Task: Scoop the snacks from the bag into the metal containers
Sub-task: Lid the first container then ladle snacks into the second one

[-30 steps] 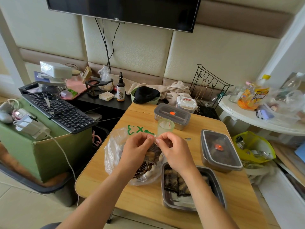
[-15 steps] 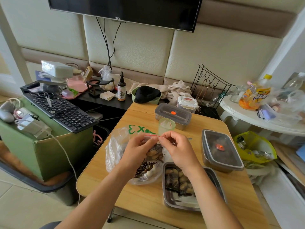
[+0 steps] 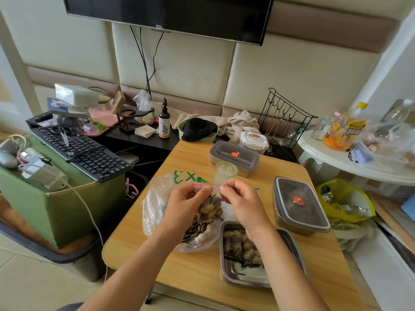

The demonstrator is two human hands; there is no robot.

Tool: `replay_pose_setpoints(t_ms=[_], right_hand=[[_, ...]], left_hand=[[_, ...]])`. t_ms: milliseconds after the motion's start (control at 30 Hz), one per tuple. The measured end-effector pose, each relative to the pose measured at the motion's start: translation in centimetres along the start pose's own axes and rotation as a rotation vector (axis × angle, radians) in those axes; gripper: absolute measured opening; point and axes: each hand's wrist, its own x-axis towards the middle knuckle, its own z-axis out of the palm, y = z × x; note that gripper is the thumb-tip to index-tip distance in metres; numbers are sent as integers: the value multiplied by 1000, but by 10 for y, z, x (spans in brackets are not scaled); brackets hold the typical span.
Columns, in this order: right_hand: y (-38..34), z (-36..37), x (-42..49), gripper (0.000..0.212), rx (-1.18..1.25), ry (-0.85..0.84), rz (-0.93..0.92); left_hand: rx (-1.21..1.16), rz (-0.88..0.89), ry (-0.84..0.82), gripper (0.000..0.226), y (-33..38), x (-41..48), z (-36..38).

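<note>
I am looking at a light wooden table [image 3: 202, 272] with rounded corners, in a cluttered room. The walls are padded cream panels, and a black flat-screen television [image 3: 168, 12] hangs above. On the left a black computer keyboard [image 3: 85, 153] lies across a green cardboard box [image 3: 67, 209]. On the right a white round side table [image 3: 350, 162] is crowded with bottles, and a black wire rack [image 3: 283, 122] stands behind the table's far edge.

A lidded metal container with an orange valve [image 3: 233, 157] sits at the far edge, and a second lidded metal container [image 3: 298, 203] sits at the right. A pale green plastic cup [image 3: 225, 171] stands just beyond the hands. The big clear plastic bag with green print [image 3: 157, 198] lies open at the left, holding striped seeds and nuts, and the left forearm crosses it. The open rectangular metal container [image 3: 238, 274] sits near the front edge with snack packets in its left half. The right wrist passes over it and hides part of it.

The left hand [image 3: 184, 205] and right hand [image 3: 244, 200] are raised over the bag. The fingers of each pinch the top edge of a small clear packet with a red seal strip [image 3: 210, 205], which hangs between them, filled with nuts and dark seeds.

A second ago the fingertips almost met. Now they are apart, and the red strip is stretched between them.
</note>
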Motion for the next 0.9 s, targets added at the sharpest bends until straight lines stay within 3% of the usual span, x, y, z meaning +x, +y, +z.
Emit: replay_pose_setpoints(t_ms=[167,467,633,900], right_hand=[[-3,4,-3,15,-205,100,-132],[2,2,0,16,-81,83,-92],[4,2,0,14,-26,62,-73],[6,7,0,11,35,20,-50]], left_hand=[[171,79,62,19,-7,4,-1],[85,68,38,35,1,0,-2],[75,71,33,18,2,-2,-3],[100,80,83,18,-1,1,-5]])
